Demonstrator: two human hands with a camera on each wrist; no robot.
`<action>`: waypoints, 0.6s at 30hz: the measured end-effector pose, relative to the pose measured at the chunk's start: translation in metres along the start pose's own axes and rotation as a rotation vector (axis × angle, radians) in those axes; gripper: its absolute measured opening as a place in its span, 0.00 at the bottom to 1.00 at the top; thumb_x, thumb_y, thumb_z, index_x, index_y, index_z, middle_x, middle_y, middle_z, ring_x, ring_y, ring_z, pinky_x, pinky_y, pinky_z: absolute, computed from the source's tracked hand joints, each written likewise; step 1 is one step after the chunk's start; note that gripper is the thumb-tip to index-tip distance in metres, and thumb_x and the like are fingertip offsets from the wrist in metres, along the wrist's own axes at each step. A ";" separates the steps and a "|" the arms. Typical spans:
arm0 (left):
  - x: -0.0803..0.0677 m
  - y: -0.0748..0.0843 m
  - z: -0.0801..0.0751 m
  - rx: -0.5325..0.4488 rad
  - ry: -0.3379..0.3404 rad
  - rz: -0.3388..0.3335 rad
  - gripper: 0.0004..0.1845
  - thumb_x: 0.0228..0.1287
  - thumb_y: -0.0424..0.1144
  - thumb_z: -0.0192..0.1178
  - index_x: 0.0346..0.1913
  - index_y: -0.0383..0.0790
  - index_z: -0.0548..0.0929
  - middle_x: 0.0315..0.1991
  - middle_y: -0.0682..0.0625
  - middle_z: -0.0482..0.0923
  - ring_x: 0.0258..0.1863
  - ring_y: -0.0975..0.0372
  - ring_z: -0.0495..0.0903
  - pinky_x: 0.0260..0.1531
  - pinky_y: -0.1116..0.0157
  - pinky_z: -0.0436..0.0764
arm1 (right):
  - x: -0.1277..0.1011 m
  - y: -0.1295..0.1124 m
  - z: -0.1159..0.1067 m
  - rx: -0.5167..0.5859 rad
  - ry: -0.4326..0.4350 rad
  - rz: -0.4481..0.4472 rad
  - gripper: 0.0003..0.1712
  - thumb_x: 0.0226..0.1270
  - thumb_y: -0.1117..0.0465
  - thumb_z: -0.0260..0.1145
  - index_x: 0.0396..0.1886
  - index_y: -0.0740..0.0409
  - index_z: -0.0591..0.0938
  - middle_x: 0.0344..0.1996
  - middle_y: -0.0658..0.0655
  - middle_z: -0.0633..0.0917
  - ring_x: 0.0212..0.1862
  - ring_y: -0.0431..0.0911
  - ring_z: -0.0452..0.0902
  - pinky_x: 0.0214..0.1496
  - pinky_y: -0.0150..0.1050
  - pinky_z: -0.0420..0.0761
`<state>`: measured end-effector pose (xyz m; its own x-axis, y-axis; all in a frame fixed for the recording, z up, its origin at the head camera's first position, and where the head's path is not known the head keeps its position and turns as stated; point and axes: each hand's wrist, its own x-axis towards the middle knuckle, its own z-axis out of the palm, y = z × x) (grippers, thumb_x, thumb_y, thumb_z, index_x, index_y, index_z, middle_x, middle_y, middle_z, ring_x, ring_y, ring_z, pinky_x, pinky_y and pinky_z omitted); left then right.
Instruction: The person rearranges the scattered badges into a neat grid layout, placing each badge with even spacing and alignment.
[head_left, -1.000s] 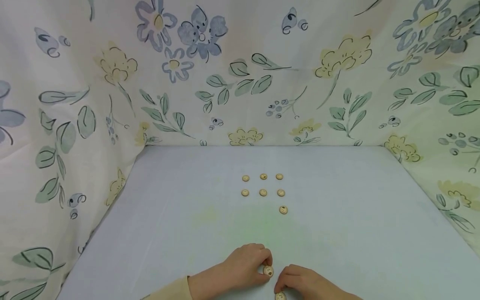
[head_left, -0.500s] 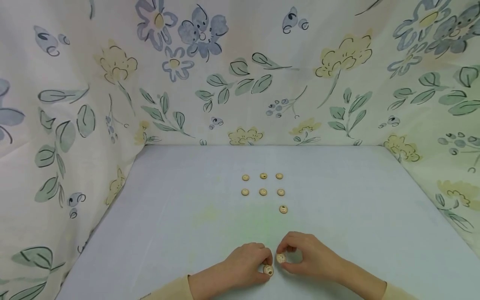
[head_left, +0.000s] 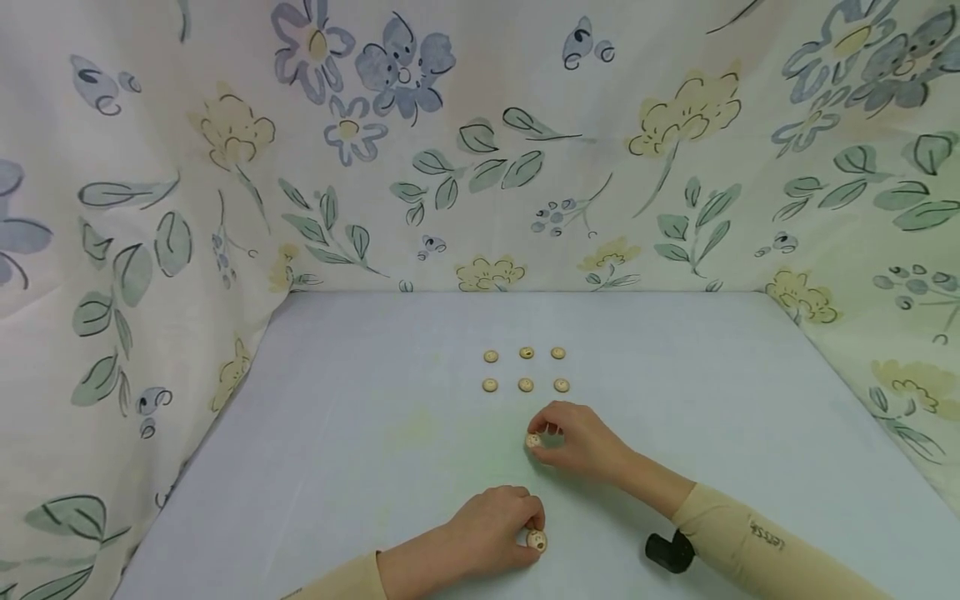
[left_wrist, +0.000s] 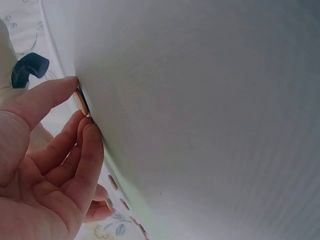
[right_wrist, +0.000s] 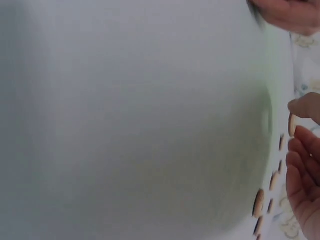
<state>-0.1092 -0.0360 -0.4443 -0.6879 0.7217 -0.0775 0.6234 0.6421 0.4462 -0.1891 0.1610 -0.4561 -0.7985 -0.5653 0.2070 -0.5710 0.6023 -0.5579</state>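
Observation:
My left hand [head_left: 495, 529] pinches a small round wooden disc [head_left: 536, 542] with dark marks at the table's near middle. The left wrist view shows that disc [left_wrist: 81, 101] edge-on at the table surface, between thumb and fingertips. Farther out, my right hand [head_left: 581, 442] holds another wooden disc [head_left: 533, 441] between thumb and fingers. In the right wrist view this held disc [right_wrist: 292, 124] appears raised off the table. Beyond the right hand lie two rows of similar discs [head_left: 526, 385]. A nearer single disc [right_wrist: 258, 202] shows in the right wrist view; the right hand hides it in the head view.
The white table [head_left: 337, 433] is bordered at the back and sides by a flower-patterned cloth [head_left: 480, 208]. A black device [head_left: 670, 552] sits at the right sleeve.
My right hand has carried its disc from the near edge forward and slightly left, toward the rows. It now covers the single nearer disc. My left hand has stayed in place.

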 end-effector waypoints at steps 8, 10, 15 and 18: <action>0.001 0.000 0.001 -0.003 0.003 -0.004 0.08 0.52 0.40 0.71 0.33 0.51 0.80 0.26 0.66 0.68 0.26 0.75 0.65 0.27 0.78 0.66 | 0.019 0.007 0.002 -0.057 0.036 0.042 0.08 0.57 0.59 0.73 0.36 0.51 0.84 0.34 0.43 0.83 0.36 0.41 0.75 0.40 0.36 0.76; 0.001 0.000 0.000 -0.006 -0.003 -0.010 0.08 0.52 0.40 0.71 0.33 0.51 0.80 0.26 0.66 0.68 0.26 0.75 0.65 0.28 0.78 0.66 | 0.022 0.009 0.003 -0.081 0.044 0.042 0.08 0.57 0.59 0.73 0.36 0.51 0.84 0.33 0.43 0.83 0.36 0.41 0.74 0.39 0.37 0.75; 0.001 -0.001 0.001 -0.009 -0.001 -0.012 0.09 0.52 0.39 0.71 0.32 0.51 0.80 0.26 0.66 0.68 0.27 0.76 0.66 0.28 0.78 0.66 | 0.025 0.014 0.004 -0.114 0.043 0.058 0.09 0.56 0.56 0.75 0.35 0.49 0.85 0.33 0.42 0.82 0.37 0.42 0.73 0.40 0.38 0.74; 0.000 -0.001 0.002 -0.012 0.005 -0.011 0.09 0.51 0.39 0.71 0.32 0.51 0.80 0.26 0.66 0.68 0.27 0.76 0.65 0.28 0.78 0.66 | 0.026 0.015 0.004 -0.120 0.037 0.073 0.09 0.56 0.56 0.75 0.35 0.49 0.85 0.32 0.42 0.82 0.37 0.42 0.73 0.40 0.39 0.74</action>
<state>-0.1094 -0.0359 -0.4463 -0.6968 0.7130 -0.0781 0.6111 0.6472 0.4557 -0.2176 0.1530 -0.4622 -0.8442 -0.4976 0.1995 -0.5276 0.7054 -0.4734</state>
